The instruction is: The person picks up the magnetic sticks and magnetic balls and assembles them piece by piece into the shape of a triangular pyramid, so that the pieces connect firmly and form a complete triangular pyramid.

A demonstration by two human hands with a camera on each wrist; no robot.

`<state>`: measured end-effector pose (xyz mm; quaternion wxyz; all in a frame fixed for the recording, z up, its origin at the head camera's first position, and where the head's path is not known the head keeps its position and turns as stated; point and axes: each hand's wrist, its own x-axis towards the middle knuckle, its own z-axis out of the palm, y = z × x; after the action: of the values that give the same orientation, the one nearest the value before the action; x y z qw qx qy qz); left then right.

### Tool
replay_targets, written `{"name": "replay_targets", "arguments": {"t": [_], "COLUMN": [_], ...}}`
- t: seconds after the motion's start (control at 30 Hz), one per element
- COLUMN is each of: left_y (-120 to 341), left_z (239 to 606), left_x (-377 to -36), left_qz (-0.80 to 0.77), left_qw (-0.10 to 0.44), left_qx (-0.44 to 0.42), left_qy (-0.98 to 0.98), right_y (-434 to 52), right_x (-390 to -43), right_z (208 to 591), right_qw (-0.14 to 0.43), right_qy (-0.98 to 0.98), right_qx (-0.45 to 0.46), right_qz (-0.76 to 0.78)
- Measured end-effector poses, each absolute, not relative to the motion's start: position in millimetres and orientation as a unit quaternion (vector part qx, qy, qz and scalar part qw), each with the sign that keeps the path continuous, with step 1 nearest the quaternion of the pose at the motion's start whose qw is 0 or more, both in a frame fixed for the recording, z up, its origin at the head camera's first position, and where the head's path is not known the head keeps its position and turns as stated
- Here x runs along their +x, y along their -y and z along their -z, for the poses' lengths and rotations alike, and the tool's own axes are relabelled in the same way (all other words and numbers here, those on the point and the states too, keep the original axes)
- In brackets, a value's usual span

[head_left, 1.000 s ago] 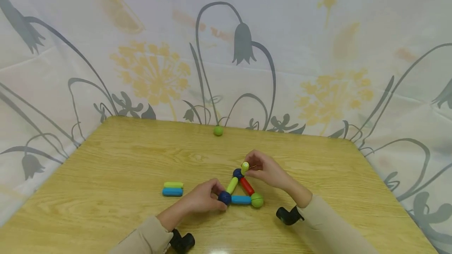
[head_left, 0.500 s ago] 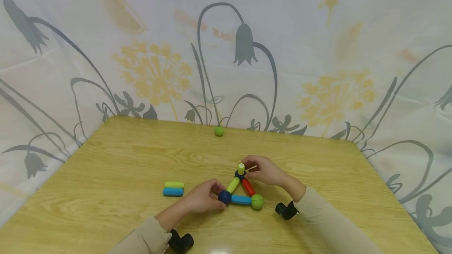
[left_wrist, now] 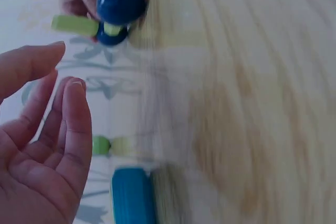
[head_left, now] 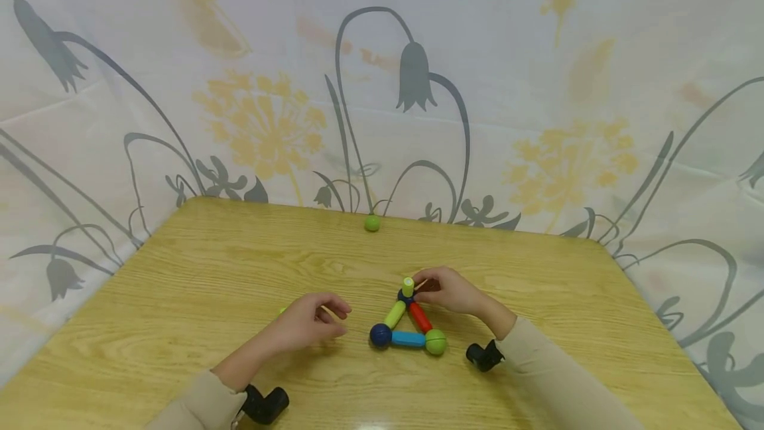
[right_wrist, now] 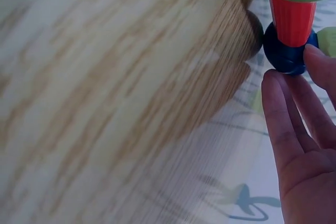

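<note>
A triangle of magnetic rods and balls lies on the table. Its sides are a yellow-green rod [head_left: 394,314], a red rod [head_left: 420,317] and a light blue rod [head_left: 408,339]. A dark blue ball [head_left: 380,335] and a green ball [head_left: 436,342] form the near corners. At the far corner my right hand [head_left: 450,294] pinches another dark blue ball [right_wrist: 286,56], from which a second yellow-green rod [head_left: 408,286] stands up. My left hand [head_left: 307,324] is off the triangle, its fingers loosely bent around nothing. A loose blue rod [left_wrist: 133,195] lies near it, hidden by the hand in the head view.
A lone green ball [head_left: 372,222] sits at the far edge of the wooden table [head_left: 239,251]. Behind it hangs a flower-patterned cloth [head_left: 382,85]. The end of a loose yellow-green rod [head_left: 283,310] peeks out beyond my left hand.
My left hand has let go of the near-left dark blue ball and moved left over the loose rods. The upright yellow-green rod shifted slightly left onto the far ball, which my right hand holds.
</note>
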<state>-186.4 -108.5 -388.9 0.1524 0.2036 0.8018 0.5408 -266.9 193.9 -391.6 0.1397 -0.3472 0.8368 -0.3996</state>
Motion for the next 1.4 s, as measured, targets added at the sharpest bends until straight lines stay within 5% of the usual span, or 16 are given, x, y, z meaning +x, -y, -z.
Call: {"name": "replay_targets", "arguments": {"t": [0.5, 1.4], "left_y": [168, 189], "left_z": [386, 390], "left_x": [-204, -213], "left_qz": [-0.443, -0.345], "left_qw": [0.090, 0.124], "left_qx": [0.258, 0.291], "left_qy": [-0.854, -0.884], "right_y": [-196, -198], "right_x": [-267, -268], "right_z": [394, 394], "right_qw": [0.152, 0.150], "right_qy": [-0.835, -0.833], "right_qx": [-0.334, -0.375], "right_qz": [0.410, 0.377]}}
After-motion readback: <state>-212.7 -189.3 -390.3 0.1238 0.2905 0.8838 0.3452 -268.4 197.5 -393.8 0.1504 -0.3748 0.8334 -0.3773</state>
